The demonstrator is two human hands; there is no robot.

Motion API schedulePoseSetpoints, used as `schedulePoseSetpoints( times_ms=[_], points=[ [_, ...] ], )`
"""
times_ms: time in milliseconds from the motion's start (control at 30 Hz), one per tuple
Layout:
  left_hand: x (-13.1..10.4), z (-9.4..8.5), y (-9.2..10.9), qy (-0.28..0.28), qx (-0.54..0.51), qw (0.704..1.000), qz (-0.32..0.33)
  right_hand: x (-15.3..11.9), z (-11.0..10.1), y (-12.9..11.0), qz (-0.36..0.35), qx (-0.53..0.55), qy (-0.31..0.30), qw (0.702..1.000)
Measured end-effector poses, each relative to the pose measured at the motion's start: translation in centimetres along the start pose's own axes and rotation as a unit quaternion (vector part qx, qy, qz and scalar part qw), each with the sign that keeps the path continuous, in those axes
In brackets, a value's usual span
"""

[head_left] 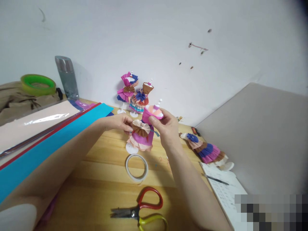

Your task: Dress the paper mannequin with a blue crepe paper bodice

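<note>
Smooth wood with a soft sheen and visible grain makes up the tabletop (96, 179). The pink dress (141, 140) at the centre looks like matt, crinkled crepe paper, its fan bow (141, 128) sharply pleated; its white base (131, 148) seems smooth plastic. Similar creased paper covers the two far dresses (128, 91) (141, 96) and the dress at right (208, 152). Near, the scissors (134, 212) pair dark metal blades with smooth, plastic-looking handles. On the left, a glossy clear plastic sleeve (48, 119) overlies matt sheets; beyond it are rumpled cloth (11, 98) and a bottle (69, 81) with a shiny metallic cap (65, 65).
</note>
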State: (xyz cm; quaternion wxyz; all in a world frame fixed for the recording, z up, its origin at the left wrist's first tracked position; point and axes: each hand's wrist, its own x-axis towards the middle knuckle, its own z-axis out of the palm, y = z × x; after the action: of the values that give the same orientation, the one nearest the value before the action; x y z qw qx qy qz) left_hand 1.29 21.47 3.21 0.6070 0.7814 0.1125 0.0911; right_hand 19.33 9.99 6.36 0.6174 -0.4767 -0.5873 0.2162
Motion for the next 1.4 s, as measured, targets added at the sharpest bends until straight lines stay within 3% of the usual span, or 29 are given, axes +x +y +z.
schedulePoseSetpoints(
  times_ms=[333, 833, 1100, 1200, 1267, 1400],
  points=[
    [0.3, 0.2, -0.1, -0.019, 0.029, 0.999, 0.002, -0.1, -0.4, -0.6, 0.015, 0.028, 0.027, 0.999],
    [0.6, -0.1, -1.3, 0.004, 0.040, 0.999, -0.008, 0.0, -0.6, 0.0, 0.000, 0.032, 0.044, 0.999],
    [-0.5, -0.9, 0.1, -0.010, 0.038, 0.998, -0.044, -0.6, -0.9, -0.4, 0.003, 0.010, 0.027, 1.000],
    [-0.8, -1.6, 0.4, -0.005, 0.103, 0.993, -0.054, -0.8, -1.1, -0.4, -0.009, -0.002, 0.021, 1.000],
    [-0.9, -2.0, 0.7, 0.030, 0.158, 0.986, -0.050, -1.0, -1.3, -0.4, -0.025, -0.018, 0.025, 0.999],
    [-1.1, -1.6, 1.9, 0.157, 0.172, 0.972, -0.035, -2.7, -2.2, -0.3, -0.070, -0.064, 0.075, 0.993]
  ],
)
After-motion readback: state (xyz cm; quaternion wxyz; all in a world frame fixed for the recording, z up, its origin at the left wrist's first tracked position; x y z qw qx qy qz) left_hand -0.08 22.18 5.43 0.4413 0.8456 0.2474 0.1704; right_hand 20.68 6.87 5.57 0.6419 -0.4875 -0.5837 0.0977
